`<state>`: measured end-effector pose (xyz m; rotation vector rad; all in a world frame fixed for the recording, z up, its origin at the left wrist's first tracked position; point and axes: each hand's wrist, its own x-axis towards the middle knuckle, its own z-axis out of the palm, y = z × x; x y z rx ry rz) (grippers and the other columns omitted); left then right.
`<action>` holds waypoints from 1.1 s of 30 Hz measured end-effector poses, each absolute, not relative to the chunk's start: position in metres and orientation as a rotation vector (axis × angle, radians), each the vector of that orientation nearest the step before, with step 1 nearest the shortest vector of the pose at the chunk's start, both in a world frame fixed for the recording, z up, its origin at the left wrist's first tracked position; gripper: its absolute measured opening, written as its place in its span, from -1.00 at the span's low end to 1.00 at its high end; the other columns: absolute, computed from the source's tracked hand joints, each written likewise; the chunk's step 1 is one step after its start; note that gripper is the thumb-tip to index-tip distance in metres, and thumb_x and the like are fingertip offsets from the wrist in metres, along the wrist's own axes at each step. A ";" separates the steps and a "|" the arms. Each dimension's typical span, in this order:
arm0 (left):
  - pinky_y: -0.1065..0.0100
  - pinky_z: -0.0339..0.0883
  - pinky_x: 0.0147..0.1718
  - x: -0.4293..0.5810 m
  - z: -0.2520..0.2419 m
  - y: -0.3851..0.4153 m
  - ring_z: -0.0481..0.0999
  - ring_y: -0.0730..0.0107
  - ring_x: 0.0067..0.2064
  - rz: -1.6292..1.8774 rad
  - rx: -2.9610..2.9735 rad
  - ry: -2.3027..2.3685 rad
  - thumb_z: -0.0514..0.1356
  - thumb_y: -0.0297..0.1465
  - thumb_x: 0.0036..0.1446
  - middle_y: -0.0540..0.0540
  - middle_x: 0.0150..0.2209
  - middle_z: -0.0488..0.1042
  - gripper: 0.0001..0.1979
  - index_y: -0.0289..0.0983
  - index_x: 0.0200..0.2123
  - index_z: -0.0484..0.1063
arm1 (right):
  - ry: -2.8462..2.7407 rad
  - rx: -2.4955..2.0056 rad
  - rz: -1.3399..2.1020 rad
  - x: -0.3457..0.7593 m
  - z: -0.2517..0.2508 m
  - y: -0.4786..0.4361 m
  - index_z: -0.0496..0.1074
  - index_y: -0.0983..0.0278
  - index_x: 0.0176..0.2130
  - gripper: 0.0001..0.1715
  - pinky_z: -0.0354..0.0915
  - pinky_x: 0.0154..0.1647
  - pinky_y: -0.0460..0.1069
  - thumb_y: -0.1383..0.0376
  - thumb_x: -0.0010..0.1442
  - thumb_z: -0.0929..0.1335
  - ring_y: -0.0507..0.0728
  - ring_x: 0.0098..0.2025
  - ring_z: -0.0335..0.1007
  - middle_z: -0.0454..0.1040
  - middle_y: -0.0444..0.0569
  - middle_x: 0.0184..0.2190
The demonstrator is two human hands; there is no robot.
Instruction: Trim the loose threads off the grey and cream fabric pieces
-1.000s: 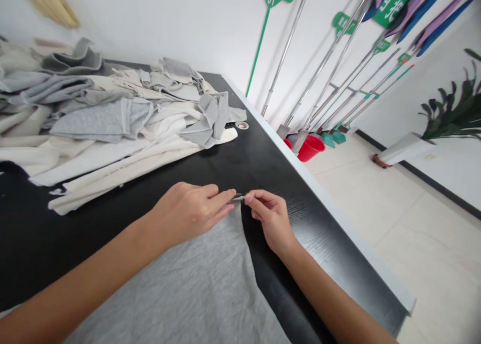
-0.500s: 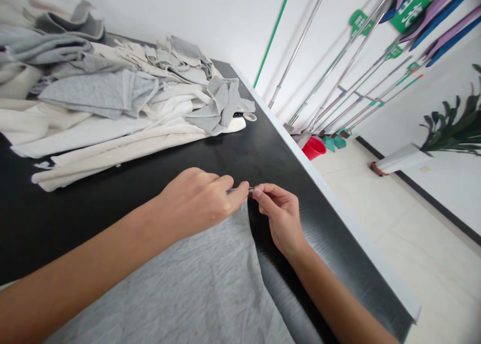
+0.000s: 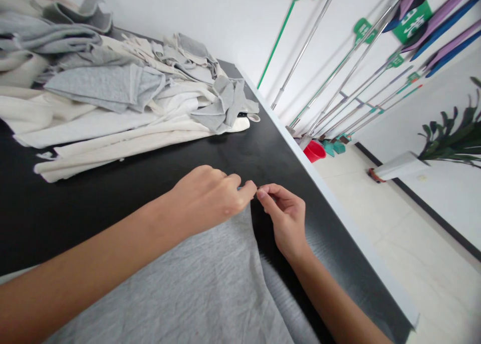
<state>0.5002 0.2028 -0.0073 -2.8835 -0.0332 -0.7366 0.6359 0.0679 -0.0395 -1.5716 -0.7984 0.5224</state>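
A piece of light grey cloth lies spread over the near part of the black table. My left hand is closed at its far corner, with the thumb and forefinger pinched together there. A bit of blue shows beneath those fingers. Right beside that corner, my right hand is closed in a pinch, its fingertips almost touching the left ones. Something small and dark sits between the two sets of fingertips, mostly hidden and too small to name.
Grey and cream cloth pieces are heaped at the back left of the black table. Past its pale edge, mops hang on the wall above a red bucket. A potted plant stands farther right.
My fingertips have come closer together, and the small dark thing between them shows less. Both hands sit slightly farther right in view. The cloth has hardly moved.
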 end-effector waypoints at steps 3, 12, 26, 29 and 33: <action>0.30 -0.08 -0.65 0.499 -0.008 0.202 0.46 0.31 -0.59 -0.758 -2.854 -0.045 0.16 -0.41 0.24 0.05 -0.58 0.32 -0.93 -0.24 -0.31 0.41 | -0.801 -1.597 0.510 0.635 -0.039 0.068 0.51 0.26 -0.39 -0.82 0.11 -0.48 -0.09 0.19 0.14 0.45 -0.01 -0.47 0.17 0.40 -0.13 -0.49; 0.31 0.03 -0.68 0.498 -0.010 0.202 0.45 0.33 -0.61 -0.738 -2.711 0.048 0.12 -0.41 0.27 0.03 -0.58 0.36 -0.81 -0.34 -0.13 0.47 | -0.800 -1.632 0.503 0.632 -0.038 0.068 0.51 0.26 -0.39 -0.80 0.13 -0.49 -0.09 0.17 0.14 0.44 0.01 -0.46 0.19 0.40 -0.10 -0.48; 0.29 -0.11 -0.59 0.488 0.021 0.232 0.53 0.22 -0.51 -0.670 -2.867 -0.270 0.16 -0.20 0.28 -0.02 -0.50 0.53 -0.78 -0.18 -0.17 0.50 | -0.633 -1.435 0.528 0.644 -0.050 0.069 0.53 0.26 -0.35 -0.78 0.06 -0.54 -0.09 0.15 0.10 0.47 -0.04 -0.51 0.12 0.44 -0.11 -0.41; 0.30 -0.07 -0.57 0.468 0.046 0.233 0.56 0.19 -0.45 -0.610 -2.849 -0.299 0.16 -0.16 0.27 -0.03 -0.46 0.57 -0.75 -0.17 -0.15 0.51 | -0.625 -1.449 0.481 0.648 -0.047 0.070 0.53 0.28 -0.36 -0.73 0.04 -0.55 -0.08 0.12 0.06 0.49 -0.05 -0.53 0.10 0.44 -0.11 -0.43; 0.30 -0.08 -0.58 0.398 0.086 0.218 0.56 0.17 -0.46 -0.471 -2.792 -0.337 0.19 -0.13 0.23 0.00 -0.48 0.56 -0.75 -0.11 -0.13 0.50 | -0.600 -1.390 0.362 0.649 -0.029 0.063 0.53 0.32 -0.37 -0.69 0.00 -0.57 -0.09 0.13 -0.01 0.52 -0.06 -0.54 0.09 0.45 -0.09 -0.43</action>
